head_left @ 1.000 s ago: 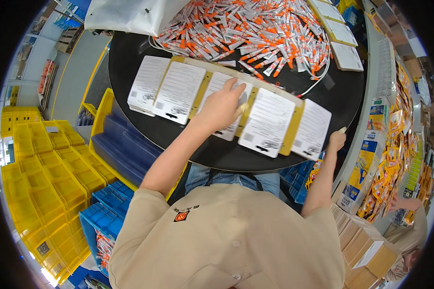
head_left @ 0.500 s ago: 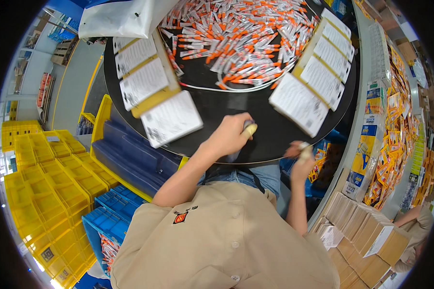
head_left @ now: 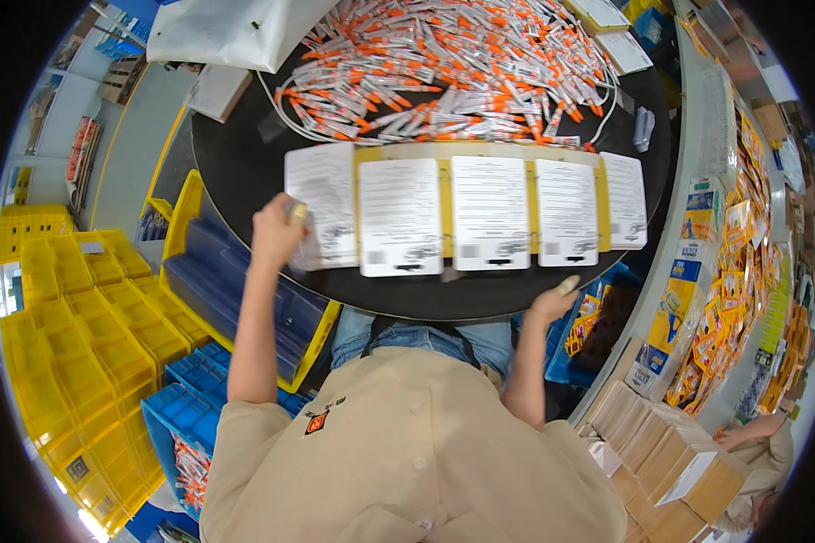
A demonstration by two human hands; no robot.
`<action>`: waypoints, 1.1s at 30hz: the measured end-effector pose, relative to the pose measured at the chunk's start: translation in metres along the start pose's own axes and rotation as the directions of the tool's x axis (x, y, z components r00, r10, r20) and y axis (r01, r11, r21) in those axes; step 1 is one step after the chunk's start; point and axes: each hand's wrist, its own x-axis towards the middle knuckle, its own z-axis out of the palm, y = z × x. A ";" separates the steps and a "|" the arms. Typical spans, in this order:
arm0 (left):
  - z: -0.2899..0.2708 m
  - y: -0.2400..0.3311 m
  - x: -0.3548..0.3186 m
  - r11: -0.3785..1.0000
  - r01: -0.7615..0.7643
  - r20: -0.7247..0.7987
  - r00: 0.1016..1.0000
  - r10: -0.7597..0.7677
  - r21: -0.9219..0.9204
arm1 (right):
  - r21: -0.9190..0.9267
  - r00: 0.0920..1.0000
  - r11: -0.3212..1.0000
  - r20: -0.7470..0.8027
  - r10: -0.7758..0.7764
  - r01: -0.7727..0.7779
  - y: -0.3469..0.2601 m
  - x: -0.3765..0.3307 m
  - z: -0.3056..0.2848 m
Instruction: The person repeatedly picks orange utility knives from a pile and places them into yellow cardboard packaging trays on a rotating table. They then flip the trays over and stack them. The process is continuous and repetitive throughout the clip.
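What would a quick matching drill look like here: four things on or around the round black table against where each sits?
Things:
1. left hand
2. right hand
3. pile of orange-capped white tubes
4. yellow plastic bins

Places:
A. far half of the round black table
B. at the table's near edge
C. floor, person's left
D. on the leftmost white printed sheet

Pairs: 1-D, 2-B, 3-A, 4-C

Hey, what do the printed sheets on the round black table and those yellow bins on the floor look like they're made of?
The printed sheets look like thin matte white paper: flat, dense with print, one edge lifting under the left hand. The yellow bins look like moulded hard plastic, with uniform colour and a slight sheen. The round table is smooth and black; material unclear.
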 end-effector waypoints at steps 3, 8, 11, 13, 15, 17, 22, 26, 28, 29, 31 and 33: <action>-0.021 -0.018 0.029 1.000 0.002 -0.030 1.000 -0.002 -0.006 | 0.157 0.999 0.987 0.022 -0.034 0.030 0.011 -0.060 0.002; -0.038 -0.046 0.056 0.999 -0.007 0.010 1.000 0.008 -0.050 | -0.299 0.826 0.770 0.199 -0.527 0.563 -0.041 -0.059 -0.036; -0.052 -0.058 0.064 0.971 0.048 0.094 0.995 -0.026 -0.236 | -0.261 0.363 0.261 0.520 -0.773 0.929 -0.101 -0.035 -0.053; -0.061 -0.055 0.063 0.947 0.013 -0.091 0.995 -0.044 -0.322 | -0.199 0.337 0.273 0.610 -0.717 0.941 -0.128 -0.042 -0.056; -0.071 -0.042 0.057 0.924 -0.085 -0.236 0.972 -0.005 -0.372 | 0.120 0.149 0.297 0.655 -0.741 0.947 -0.142 -0.061 -0.046; -0.080 -0.019 0.046 0.928 -0.197 -0.276 0.955 0.109 -0.317 | 0.228 -0.013 0.190 0.673 -0.740 0.955 -0.145 -0.082 -0.030; -0.103 0.055 0.008 0.881 -0.216 -0.209 0.968 0.138 -0.421 | 0.420 -0.106 0.132 0.496 -0.862 0.898 -0.142 -0.110 -0.001; -0.082 0.134 -0.029 0.748 -0.321 0.052 0.903 0.427 -0.582 | 0.573 -0.288 -0.008 0.400 -0.870 0.820 -0.142 -0.161 0.017; -0.065 0.175 -0.049 0.688 -0.515 0.144 0.739 0.659 -0.511 | 0.563 -0.459 -0.069 0.590 -0.665 0.823 -0.145 -0.186 0.037; -0.056 0.193 -0.059 0.656 -0.550 0.203 0.666 0.718 -0.517 | 0.628 -0.396 0.085 0.584 -0.709 0.774 -0.149 -0.187 0.049; -0.035 0.223 -0.074 0.530 -0.666 0.192 0.514 0.836 -0.525 | 0.690 -0.156 0.290 0.506 -0.848 0.663 -0.164 -0.154 0.073; -0.009 0.241 -0.077 0.435 -0.674 0.159 0.432 0.888 -0.597 | 0.593 0.231 0.442 0.400 -0.887 0.672 -0.183 -0.077 0.083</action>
